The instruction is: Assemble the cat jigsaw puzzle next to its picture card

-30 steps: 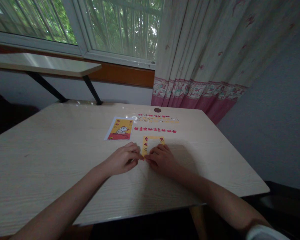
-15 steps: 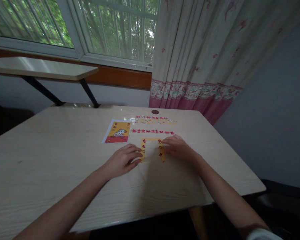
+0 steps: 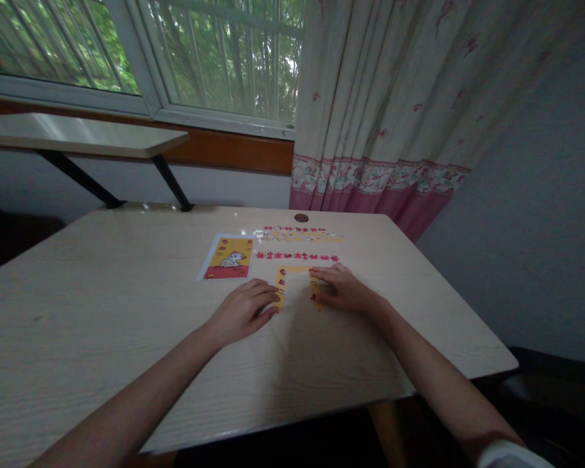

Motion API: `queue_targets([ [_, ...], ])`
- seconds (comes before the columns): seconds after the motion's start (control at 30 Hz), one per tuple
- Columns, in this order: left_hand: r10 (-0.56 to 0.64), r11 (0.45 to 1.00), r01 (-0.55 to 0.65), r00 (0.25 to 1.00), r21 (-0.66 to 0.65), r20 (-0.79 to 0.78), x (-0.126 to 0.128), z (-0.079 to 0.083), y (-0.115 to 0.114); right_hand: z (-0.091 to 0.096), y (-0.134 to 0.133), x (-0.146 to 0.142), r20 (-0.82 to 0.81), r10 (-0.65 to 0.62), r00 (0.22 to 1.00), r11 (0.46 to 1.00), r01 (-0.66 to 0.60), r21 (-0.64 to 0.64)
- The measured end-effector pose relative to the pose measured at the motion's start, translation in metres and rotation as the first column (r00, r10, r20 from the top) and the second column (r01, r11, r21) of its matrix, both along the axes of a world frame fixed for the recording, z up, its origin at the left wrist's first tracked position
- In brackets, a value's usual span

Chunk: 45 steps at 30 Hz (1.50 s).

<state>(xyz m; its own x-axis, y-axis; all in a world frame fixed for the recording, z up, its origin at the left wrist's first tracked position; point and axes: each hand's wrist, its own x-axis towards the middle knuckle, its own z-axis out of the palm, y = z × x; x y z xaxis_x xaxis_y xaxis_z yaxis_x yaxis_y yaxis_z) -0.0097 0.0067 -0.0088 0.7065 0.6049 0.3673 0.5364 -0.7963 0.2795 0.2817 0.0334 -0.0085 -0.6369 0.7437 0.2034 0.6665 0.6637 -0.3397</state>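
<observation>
Between the two hands on the wood-grain table (image 3: 102,312), a three-sided yellow jigsaw border (image 3: 296,268) lies flat, its open end toward the person and its side strips running away. The left hand (image 3: 244,309) has loosely curved fingers at the left strip, the right hand (image 3: 344,289) parted ones at the right, neither visibly pinching a piece. Just beyond, a crosswise row of red jigsaw pieces (image 3: 297,255) lies nearer the right fingertips.
</observation>
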Motion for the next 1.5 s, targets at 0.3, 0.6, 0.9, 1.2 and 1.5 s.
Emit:
queue_targets([
  [0.3, 0.011, 1.000, -0.011, 0.999, -0.003, 0.045, 0.000, 0.001, -0.001, -0.003, 0.004, 0.002, 0.004, 0.003, 1.000, 1.000, -0.003, -0.007],
  [0.6, -0.079, 0.997, 0.079, 0.997, -0.014, -0.006, -0.006, 0.000, -0.005, 0.001, 0.001, 0.006, 0.006, 0.003, 1.000, 1.000, -0.003, -0.029],
  [0.9, -0.063, 0.998, 0.063, 0.998, -0.016, -0.020, -0.006, -0.001, -0.005, 0.003, 0.000, 0.004, 0.004, 0.011, 1.000, 0.999, -0.011, -0.042],
  [1.2, -0.055, 0.998, 0.055, 0.998, 0.006, -0.008, -0.005, -0.001, -0.005, -0.002, 0.003, 0.006, -0.005, 0.039, 0.999, 0.998, -0.040, -0.044],
  [1.5, -0.052, 0.998, 0.053, 0.998, -0.024, 0.033, -0.008, -0.002, -0.003, -0.003, 0.003, 0.006, 0.001, 0.020, 1.000, 0.999, -0.020, -0.046],
])
